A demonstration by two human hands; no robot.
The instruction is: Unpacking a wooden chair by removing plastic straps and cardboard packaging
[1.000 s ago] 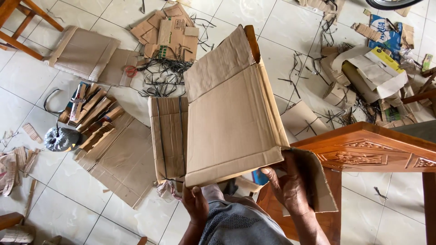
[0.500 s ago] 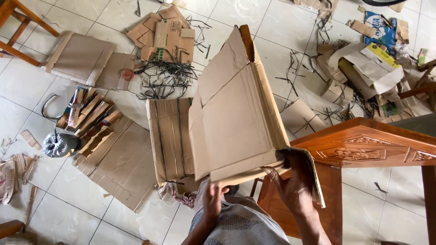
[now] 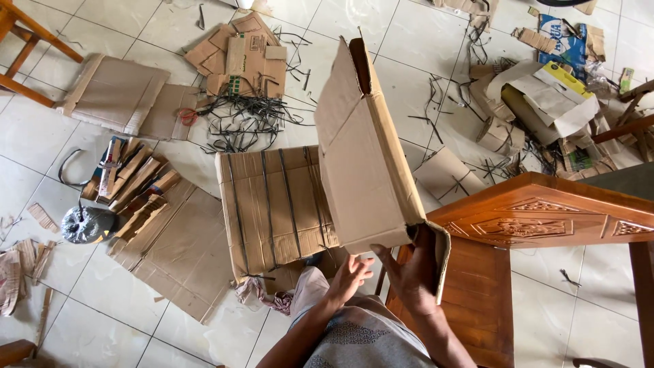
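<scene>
My right hand grips the near bottom corner of a flattened brown cardboard box, which stands tilted on edge above the floor. My left hand hovers just below the box's lower edge with fingers spread, holding nothing. Under the box, to its left, lies a bundle of flat cardboard bound with black straps.
A carved wooden chair stands at the right, its seat under my right arm. Cardboard scraps and black strap offcuts litter the tiled floor. A cardboard sheet, a pile of strips and a tape roll lie at left.
The box has turned more edge-on and swung right. My left hand has come off its lower edge and opened; my right hand keeps its grip.
</scene>
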